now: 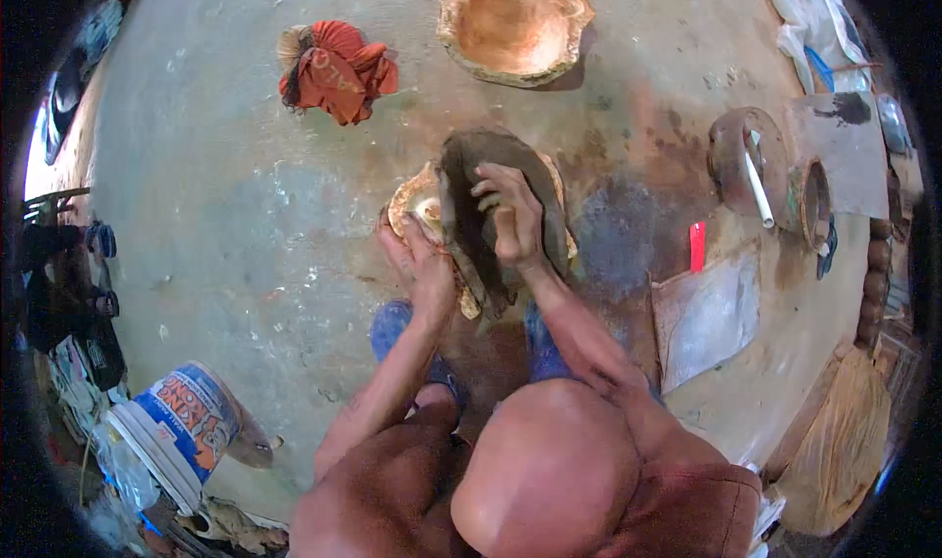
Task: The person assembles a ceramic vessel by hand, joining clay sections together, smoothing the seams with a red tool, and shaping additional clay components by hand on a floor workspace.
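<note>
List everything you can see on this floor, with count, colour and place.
dark cloth: one, grey-brown, centre, draped over the bowl
wooden bowl: one, tan, centre, under the cloth
second wooden bowl: one, orange-tan, top centre
rag bundle: one, red-orange, upper left
bucket: one, white, blue and orange, lower left, tipped
round pieces: two, brown, right
red tool: one, right of centre
left hand: on the bowl's rim
right hand: pressing the cloth
</note>
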Tool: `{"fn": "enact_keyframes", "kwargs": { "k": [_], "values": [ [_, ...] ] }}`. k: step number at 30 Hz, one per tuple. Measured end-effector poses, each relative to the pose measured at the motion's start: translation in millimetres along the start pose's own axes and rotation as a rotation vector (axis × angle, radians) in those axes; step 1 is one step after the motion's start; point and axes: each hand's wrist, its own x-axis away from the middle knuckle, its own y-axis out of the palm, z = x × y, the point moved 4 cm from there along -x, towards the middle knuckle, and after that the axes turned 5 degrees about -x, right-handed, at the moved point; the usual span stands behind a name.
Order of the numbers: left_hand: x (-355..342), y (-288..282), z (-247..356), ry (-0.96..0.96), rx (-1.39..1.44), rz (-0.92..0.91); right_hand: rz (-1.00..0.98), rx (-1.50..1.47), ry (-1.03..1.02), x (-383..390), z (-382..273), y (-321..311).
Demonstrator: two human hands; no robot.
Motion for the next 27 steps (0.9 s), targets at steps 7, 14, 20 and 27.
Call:
{"fn": "enact_keyframes", "kwargs": {
  "k": [7,14,20,27],
  "values": [
    [-17.3,-30.2,-22.8,0.098,-0.317,0.073,0.198,-0.506,0.236,19.1,22.9,25.6],
    [-28.4,-48.8,-33.7,0.016,-0.312,0.095,0.111,-0.628,0.469,25.9,28.3,63.2],
    [-33.9,-38.5,-33.2,0.035,-0.398,0.032,0.289,-0.821,0.445,34.7,39.6,68.5],
    [-39.9,-49.7,-53.0,0.024,-0.244,0.039,0.184,-0.9,0.422,45.2,27.0,82.7]
  ]
}}
